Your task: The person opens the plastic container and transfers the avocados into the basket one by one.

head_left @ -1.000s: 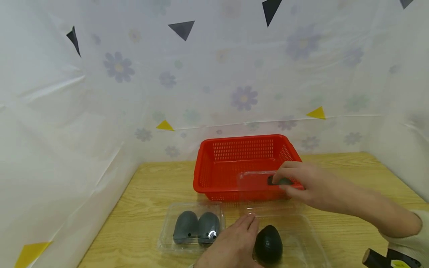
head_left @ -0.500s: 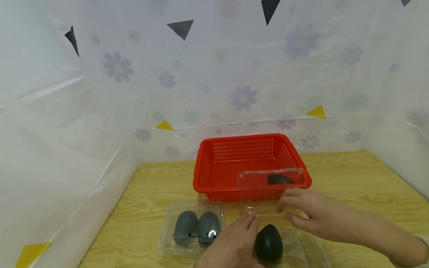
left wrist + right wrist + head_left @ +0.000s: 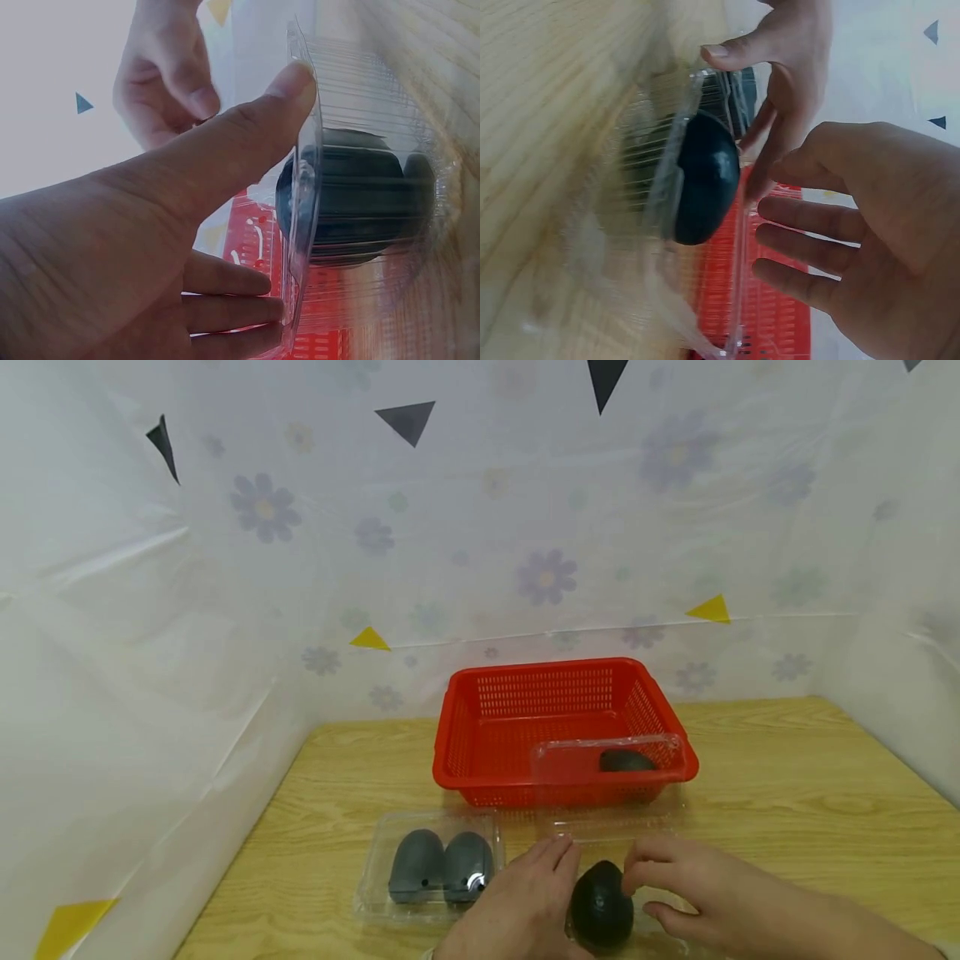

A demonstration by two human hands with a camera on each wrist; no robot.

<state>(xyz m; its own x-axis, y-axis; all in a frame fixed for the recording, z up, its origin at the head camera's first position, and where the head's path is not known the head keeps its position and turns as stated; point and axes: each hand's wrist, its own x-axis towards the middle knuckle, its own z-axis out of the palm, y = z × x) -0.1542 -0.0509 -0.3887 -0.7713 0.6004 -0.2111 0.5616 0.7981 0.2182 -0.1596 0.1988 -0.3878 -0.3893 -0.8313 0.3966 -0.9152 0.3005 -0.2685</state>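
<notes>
A dark green egg-shaped thing, avocado-like (image 3: 602, 906), lies in an open clear plastic clamshell box (image 3: 739, 292) on the table. My left hand (image 3: 517, 906) rests on the box's left side; the left wrist view shows its thumb and straight fingers along the rim. Just right of the dark thing hovers my right hand (image 3: 712, 893), fingers loosely bent and holding nothing; the right wrist view shows a gap between them. The raised clear lid (image 3: 570, 822) leans before the red basket (image 3: 495, 795). Through it a similar dark thing (image 3: 626, 761) shows in the basket.
Left of my left hand stands a second clear box (image 3: 372, 893), closed, holding two dark grey rounded things (image 3: 416, 864). The wood-patterned table (image 3: 300, 835) ends at a flower-printed sheet (image 3: 457, 602) behind and at the sides.
My right hand has let go of the dark thing in the basket and come back toward the near box, beside the other dark thing. The left hand has stayed in place.
</notes>
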